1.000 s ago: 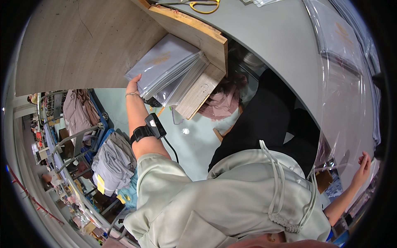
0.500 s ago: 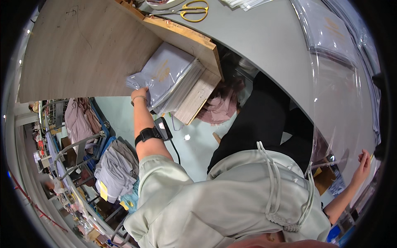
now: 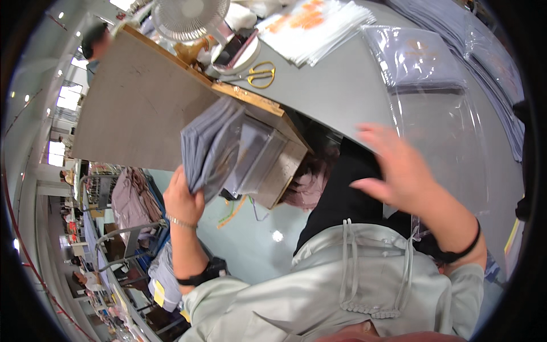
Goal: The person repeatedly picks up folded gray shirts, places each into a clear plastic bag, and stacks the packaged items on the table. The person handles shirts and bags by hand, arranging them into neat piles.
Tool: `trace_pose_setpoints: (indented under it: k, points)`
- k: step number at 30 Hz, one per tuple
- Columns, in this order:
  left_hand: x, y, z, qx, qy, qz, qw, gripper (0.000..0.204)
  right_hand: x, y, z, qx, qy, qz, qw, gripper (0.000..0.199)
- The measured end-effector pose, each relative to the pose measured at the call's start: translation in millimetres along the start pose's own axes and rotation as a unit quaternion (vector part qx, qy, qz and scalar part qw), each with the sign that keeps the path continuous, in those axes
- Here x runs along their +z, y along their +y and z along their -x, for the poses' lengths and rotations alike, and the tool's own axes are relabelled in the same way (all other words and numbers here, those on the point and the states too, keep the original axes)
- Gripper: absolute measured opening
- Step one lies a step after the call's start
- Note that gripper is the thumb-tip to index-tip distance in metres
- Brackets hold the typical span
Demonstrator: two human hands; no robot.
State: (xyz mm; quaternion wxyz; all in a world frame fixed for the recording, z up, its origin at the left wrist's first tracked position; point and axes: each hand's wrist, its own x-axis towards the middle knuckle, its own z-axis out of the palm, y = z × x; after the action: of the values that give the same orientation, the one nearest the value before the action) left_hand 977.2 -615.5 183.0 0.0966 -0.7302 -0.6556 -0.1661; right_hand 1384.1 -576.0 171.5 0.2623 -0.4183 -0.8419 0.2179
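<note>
My left hand (image 3: 185,196) is closed on the near end of a bundle of folded lavender garments in clear plastic (image 3: 212,147), tilted up above the wooden shelf compartment. Behind and below it, more bagged garments (image 3: 254,149) stay stacked on the shelf (image 3: 289,165). My right hand (image 3: 396,165) is raised at the table's near edge, thumb and fingers apart and slightly blurred, with nothing in it. Beyond that hand, a bagged lavender garment (image 3: 419,60) lies on the grey table, with a clear plastic sheet or bag (image 3: 444,137) spread on its near side.
On the grey table (image 3: 336,80) are yellow-handled scissors (image 3: 261,75), a fan (image 3: 191,17), white printed bags (image 3: 319,28) and a long lavender garment stack (image 3: 484,74) at right. A wooden panel (image 3: 142,102) stands left. Clothes-laden carts (image 3: 134,196) line the lower left.
My left hand has lifted a garment bundle up off the shelf stack. My right hand has come from the far right edge to above the table's near edge. The view has shifted.
</note>
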Motion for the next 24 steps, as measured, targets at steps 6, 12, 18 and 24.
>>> trace_pose_setpoints:
  k: [6, 12, 18, 24]
  points:
    - [-96, 79, 10, 0.161, 0.016, -0.01, 0.987, 0.041, 51, -49, -47, -0.176, 0.155, -0.034, 0.972, 0.097]
    - [-99, 126, 20, 0.149, 0.042, 0.163, 0.974, 0.019, 20, -25, 16, -0.253, 0.4, 0.048, 0.88, 0.048]
    - [-84, 157, 18, 0.134, 0.076, 0.301, 0.941, 0.015, -19, -9, 69, -0.273, 0.449, 0.176, 0.833, 0.023]
    - [-88, 179, 5, 0.211, 0.074, 0.316, 0.922, 0.02, -37, -9, 84, -0.269, 0.502, 0.198, 0.798, 0.016]
